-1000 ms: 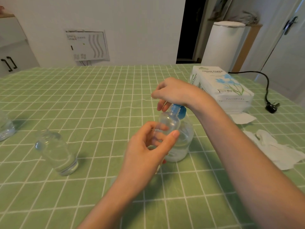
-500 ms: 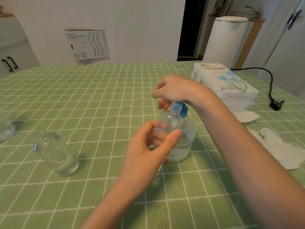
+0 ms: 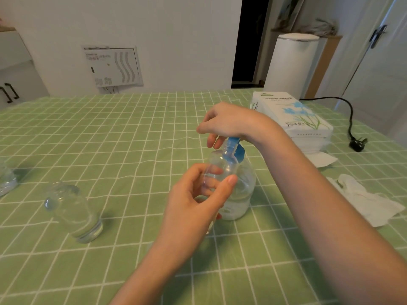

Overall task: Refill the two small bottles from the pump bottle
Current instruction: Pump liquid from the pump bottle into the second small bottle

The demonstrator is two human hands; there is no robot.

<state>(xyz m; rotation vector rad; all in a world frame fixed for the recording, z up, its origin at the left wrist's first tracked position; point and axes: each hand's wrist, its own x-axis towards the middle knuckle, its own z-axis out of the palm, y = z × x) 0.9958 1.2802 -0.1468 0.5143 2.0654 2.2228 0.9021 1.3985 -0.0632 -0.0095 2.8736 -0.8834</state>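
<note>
Pump bottle (image 3: 244,190), one: is standing on the green checked tablecloth (image 3: 132,150), centre.
Small bottles, two: first small bottle (image 3: 222,166) is being held up at the blue spout; second small bottle (image 3: 74,214) is standing well apart, left.
Left hand (image 3: 193,208): thumb and fingers are clamping the first small bottle.
Right hand (image 3: 229,122): fingers are curling over the pump head.

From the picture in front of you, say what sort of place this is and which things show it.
Probably a room in a home, perhaps a dining area: a green checked tablecloth, a tissue pack lying on it, and a white cupboard with black handles by the wall.
</note>
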